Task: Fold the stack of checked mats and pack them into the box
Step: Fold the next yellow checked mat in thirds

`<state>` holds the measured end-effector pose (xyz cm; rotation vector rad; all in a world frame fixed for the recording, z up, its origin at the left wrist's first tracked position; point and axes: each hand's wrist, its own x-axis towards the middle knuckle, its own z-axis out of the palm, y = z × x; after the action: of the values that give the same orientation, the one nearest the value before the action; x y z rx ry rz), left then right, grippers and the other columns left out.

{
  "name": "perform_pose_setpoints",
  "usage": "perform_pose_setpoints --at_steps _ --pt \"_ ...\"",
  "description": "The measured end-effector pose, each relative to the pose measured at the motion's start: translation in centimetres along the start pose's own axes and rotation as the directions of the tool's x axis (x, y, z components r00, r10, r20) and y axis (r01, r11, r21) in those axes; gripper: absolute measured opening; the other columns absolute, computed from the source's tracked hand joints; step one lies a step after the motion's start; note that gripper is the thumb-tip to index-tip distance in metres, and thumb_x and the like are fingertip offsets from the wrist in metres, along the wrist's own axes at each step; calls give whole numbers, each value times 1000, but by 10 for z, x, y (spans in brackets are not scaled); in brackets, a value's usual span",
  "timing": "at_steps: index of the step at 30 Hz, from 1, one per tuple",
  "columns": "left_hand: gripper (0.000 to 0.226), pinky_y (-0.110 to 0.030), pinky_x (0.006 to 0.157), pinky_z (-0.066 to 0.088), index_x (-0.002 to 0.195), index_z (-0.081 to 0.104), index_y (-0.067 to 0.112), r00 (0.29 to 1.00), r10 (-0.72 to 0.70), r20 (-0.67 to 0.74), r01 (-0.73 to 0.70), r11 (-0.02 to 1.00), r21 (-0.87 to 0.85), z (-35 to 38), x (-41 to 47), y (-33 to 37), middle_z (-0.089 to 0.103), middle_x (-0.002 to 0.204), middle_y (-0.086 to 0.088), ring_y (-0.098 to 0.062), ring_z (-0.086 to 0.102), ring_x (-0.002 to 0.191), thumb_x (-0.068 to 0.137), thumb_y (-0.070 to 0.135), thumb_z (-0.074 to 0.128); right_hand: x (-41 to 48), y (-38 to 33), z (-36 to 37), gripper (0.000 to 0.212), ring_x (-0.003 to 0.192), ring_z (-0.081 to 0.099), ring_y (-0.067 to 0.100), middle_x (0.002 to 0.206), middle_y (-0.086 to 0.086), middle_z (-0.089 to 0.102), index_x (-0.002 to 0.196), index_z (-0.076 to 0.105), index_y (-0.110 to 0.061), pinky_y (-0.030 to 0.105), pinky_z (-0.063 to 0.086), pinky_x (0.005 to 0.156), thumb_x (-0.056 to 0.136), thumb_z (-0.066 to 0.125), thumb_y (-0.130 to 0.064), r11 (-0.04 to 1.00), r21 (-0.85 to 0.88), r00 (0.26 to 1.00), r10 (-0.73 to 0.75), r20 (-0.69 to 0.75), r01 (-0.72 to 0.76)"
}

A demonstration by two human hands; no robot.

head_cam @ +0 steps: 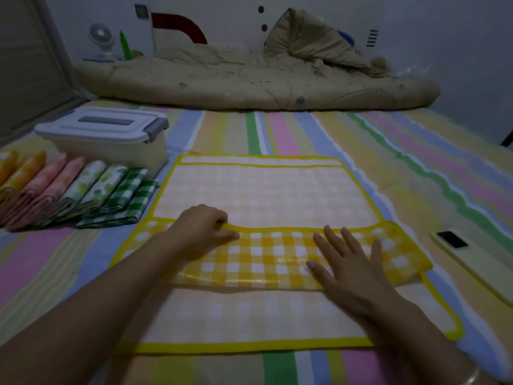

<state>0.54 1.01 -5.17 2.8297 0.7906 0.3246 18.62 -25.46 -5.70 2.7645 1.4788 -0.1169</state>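
Yellow check shows bright only on a band (pixel 277 257) folded over the middle of the mat (pixel 263 195); the rest lies pale side up, edged in yellow tape, flat on the striped sheet (pixel 416 151) close to its near edge. We see the left hand (pixel 204 232) with fingers curled, pinching the band's far hem, while the right hand (pixel 348 262) lies flat on the band, fingers straight and spread. Toward the sheet's left edge a row of folded mats (pixel 69 193) leans in orange, pink, leaf print and green check, its last piece just beside the mat; behind the row stands the box (pixel 116 151), lid on. A phone (pixel 455 245) lies near the right edge, apart from the mat. A tan quilt (pixel 249 79) heaps along the far edge, with a small fan (pixel 101 37) beyond its left end. We cannot tell how many layers the band has, and the row of mats is cut off at the left.
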Motion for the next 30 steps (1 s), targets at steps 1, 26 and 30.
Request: perform_pose_setpoints --at_steps 1,26,30 --pt "50 -33 56 35 64 48 18 1000 -2 0 2 1000 3 1 0 1 52 63 1 -22 52 68 81 63 63 -1 4 1 112 147 -19 13 159 -18 -16 151 -5 -46 64 -13 111 50 -33 -86 1000 -3 1000 27 6 -27" --pt "100 -38 121 -5 154 9 38 996 18 86 -16 1000 -20 31 -76 55 -1 162 11 -7 -7 149 70 75 -29 -3 22 11 99 146 -21 10 158 -19 -21 151 -9 -45 66 -11 111 61 -16 -86 994 -2 994 112 18 -112" --pt "101 -37 122 -2 154 21 34 999 13 44 -13 1000 -13 18 -76 42 8 162 9 -4 -1 148 74 76 -25 -4 23 12 99 147 -19 10 158 -19 -20 151 -7 -45 66 -10 111 61 -15 -86 991 1 991 133 4 -133"
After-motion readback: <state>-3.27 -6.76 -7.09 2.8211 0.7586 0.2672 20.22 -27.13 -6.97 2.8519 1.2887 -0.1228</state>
